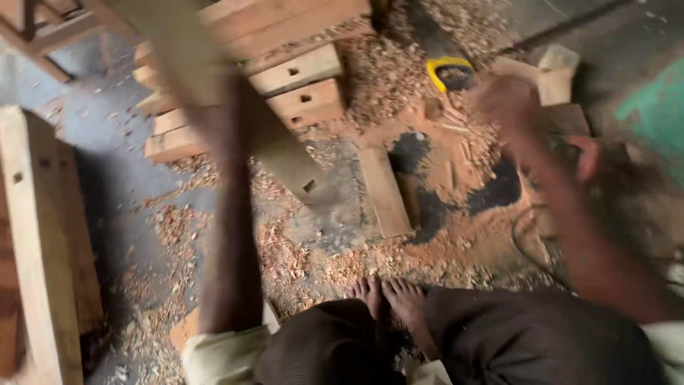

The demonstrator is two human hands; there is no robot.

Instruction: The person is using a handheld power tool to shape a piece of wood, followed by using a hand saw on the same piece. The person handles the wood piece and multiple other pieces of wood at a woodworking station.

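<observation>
Concrete floor (121, 164) strewn with wood shavings (399, 78), seen from above. Stack of mortised timber rails (299, 71) lying at the top, long plank (35, 249) standing along the left edge. Blurred mortised wooden beam (285, 153) slanting down from the upper left, held above the floor just in front of the stack, its square hole near the lower end. Left hand (221, 117) wrapped around the beam, fingers closed on it. Right hand (507, 100) raised near a yellow-edged tool (449, 71), too blurred to tell whether open or closed. Short flat board (385, 191) lying among shavings. Bare feet (392, 299) together at the bottom.
</observation>
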